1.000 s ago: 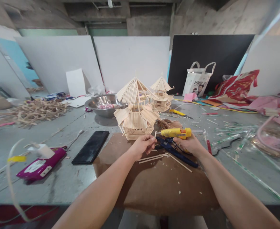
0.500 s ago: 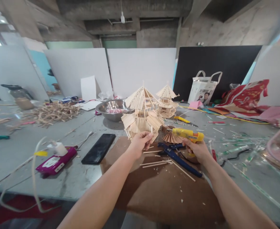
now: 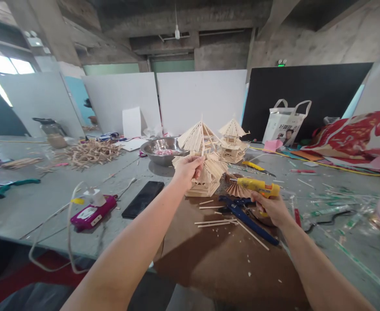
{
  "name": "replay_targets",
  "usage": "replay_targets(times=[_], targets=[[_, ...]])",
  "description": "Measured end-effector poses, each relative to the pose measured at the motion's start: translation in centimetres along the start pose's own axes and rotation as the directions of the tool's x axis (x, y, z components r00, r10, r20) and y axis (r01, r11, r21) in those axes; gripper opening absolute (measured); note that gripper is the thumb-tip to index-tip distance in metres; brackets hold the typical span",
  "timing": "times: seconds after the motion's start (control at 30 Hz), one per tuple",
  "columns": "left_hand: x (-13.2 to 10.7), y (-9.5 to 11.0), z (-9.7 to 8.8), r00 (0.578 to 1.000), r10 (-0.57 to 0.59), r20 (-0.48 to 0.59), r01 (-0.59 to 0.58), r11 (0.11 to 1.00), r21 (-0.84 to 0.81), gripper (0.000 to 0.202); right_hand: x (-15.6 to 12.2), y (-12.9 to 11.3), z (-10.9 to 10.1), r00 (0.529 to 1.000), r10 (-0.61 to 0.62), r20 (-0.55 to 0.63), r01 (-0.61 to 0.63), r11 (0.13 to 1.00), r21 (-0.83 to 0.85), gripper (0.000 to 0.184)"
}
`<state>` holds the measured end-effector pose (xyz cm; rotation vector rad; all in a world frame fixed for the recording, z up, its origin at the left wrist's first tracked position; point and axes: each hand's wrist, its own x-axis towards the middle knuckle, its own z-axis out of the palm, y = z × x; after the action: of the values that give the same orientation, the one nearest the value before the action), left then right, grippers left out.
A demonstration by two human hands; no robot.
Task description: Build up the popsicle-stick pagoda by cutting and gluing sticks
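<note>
Our left hand [image 3: 190, 171] has just moved away from the nozzle of the yellow hot-glue gun [image 3: 260, 186] and up to the tiered pavilion model of pale wooden sticks [image 3: 213, 167]. A second ago fingertips and nozzle were close together; now they are well apart. We take this to mean that the gluing end of the work has shifted from the gun to the model itself.

The left thumb and fingers are pinched together, seemingly on a short pale wooden stick [image 3: 203, 151], though it blends with the model behind it. The model stands just beyond that hand, its pointed roof above our fingers and its lower skirt partly hidden by them. We cannot tell whether the stick touches it.

Our right hand [image 3: 269, 206] is wrapped around the gun's handle, with the nozzle turned toward the left hand, near a brown fan-folded paper [image 3: 238, 189].

Just below the gun, between our hands, lies a blue-handled cutting tool [image 3: 250, 222]. Loose thin wooden sticks [image 3: 215, 223] rest nearer to us on a brown flat board [image 3: 225, 268]. A black phone [image 3: 143, 199] lies left of the left hand, and a smaller stick-built pavilion [image 3: 232, 143] stands beyond both hands.
</note>
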<state>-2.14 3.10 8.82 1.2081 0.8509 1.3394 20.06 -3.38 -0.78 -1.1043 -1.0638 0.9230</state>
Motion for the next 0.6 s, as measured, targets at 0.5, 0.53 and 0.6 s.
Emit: replay_targets(times=[0.5,0.53,0.6], targets=[[1.8,0.5,-0.1,0.997,-0.06,-0.042,0.058,0.998,-0.028,0.02,0.0,0.2,0.1,0.999,0.017,0.038,-0.017,1.0,0.017,0.033],[1.9,0.5,-0.1,0.997,-0.059,-0.042,0.058,0.998,-0.031,0.02,0.0,0.2,0.1,0.999,0.016,0.038,-0.017,1.0,0.019,0.033],[1.9,0.5,-0.1,0.997,-0.061,-0.045,0.059,0.998,-0.036,0.021,0.0,0.2,0.1,0.999,0.01,0.042,-0.011,1.0,0.027,0.033]])
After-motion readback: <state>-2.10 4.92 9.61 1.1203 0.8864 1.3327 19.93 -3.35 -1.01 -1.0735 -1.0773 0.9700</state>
